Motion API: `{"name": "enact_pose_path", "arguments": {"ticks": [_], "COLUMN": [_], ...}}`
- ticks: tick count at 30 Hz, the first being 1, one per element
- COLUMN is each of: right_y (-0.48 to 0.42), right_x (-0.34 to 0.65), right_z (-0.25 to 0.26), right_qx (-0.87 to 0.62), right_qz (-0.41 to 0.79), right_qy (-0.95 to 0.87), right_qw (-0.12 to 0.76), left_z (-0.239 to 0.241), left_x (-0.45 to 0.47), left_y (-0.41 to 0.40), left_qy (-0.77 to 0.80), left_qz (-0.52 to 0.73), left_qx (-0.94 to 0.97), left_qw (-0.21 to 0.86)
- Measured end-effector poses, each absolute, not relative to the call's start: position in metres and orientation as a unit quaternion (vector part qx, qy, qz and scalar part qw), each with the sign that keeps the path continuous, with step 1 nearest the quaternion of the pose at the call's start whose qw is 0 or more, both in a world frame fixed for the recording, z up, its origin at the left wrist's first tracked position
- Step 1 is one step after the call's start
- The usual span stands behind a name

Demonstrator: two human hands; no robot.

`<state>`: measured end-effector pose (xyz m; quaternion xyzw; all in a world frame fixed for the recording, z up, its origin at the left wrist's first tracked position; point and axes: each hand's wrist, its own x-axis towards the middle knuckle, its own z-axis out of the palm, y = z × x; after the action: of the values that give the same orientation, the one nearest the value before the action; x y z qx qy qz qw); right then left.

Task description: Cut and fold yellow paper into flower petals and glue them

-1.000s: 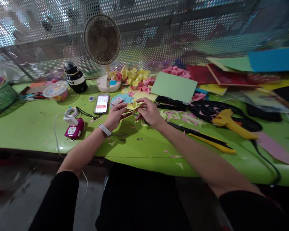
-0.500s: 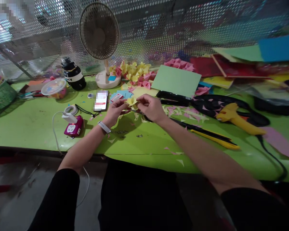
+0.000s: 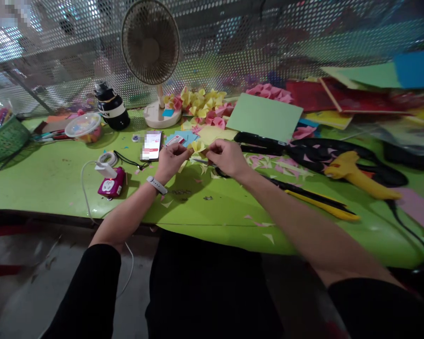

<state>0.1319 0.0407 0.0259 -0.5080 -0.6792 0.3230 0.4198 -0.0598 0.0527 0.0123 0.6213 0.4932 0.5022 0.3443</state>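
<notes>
Between my hands, just above the table, is a small yellow paper flower [image 3: 198, 147]. My left hand [image 3: 173, 161], with a white band at the wrist, pinches its left side. The fingers of my right hand [image 3: 226, 157] are closed on its right side. Below my right hand lie scissors [image 3: 222, 173], partly hidden by the fingers. Behind the flower are a pale yellow paper sheet [image 3: 217, 135] and blue paper pieces [image 3: 188, 137]. Finished-looking yellow paper flowers [image 3: 205, 102] and pink ones [image 3: 215, 121] are heaped further back.
Paper scraps [image 3: 265, 161] litter the green table [image 3: 56, 186]. Right of my hands lie a yellow-handled tool [image 3: 321, 203] and a yellow glue gun [image 3: 362, 176]. A phone [image 3: 151, 146], a purple power socket [image 3: 112, 182], a fan [image 3: 150, 44] and a black bottle [image 3: 113, 109] stand or lie left.
The view has shifted slightly, so the table items appear further right. Both hands still hold the yellow paper flower, with the fingers a little changed around it.
</notes>
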Motion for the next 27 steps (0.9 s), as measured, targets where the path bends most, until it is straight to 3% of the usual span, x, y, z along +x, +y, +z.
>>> {"name": "enact_pose_path", "arguments": {"ticks": [9,16,19,24,27], "right_y": [0.061,0.073,0.071,0.069,0.069], "right_x": [0.154,0.163,0.16,0.154,0.15], "right_z": [0.025,0.016,0.015,0.011,0.009], "right_qx": [-0.573,-0.615,-0.615,-0.607,-0.602], "right_qz": [0.341,0.339,0.324,0.292,0.258], "right_qy": [-0.644,-0.654,-0.658,-0.683,-0.709], "right_qw": [0.376,0.283,0.29,0.281,0.26], "left_z": [0.013,0.006,0.01,0.03,0.037], "left_x": [-0.064,-0.075,-0.085,-0.109,-0.118], "left_y": [0.058,0.074,0.077,0.075,0.075], "left_qy": [0.448,0.481,0.536,0.544,0.506], "left_qz": [0.547,0.54,0.469,0.17,0.059], "left_qx": [0.571,0.577,0.628,0.805,0.85], "left_qw": [0.418,0.379,0.315,0.162,0.132]}}
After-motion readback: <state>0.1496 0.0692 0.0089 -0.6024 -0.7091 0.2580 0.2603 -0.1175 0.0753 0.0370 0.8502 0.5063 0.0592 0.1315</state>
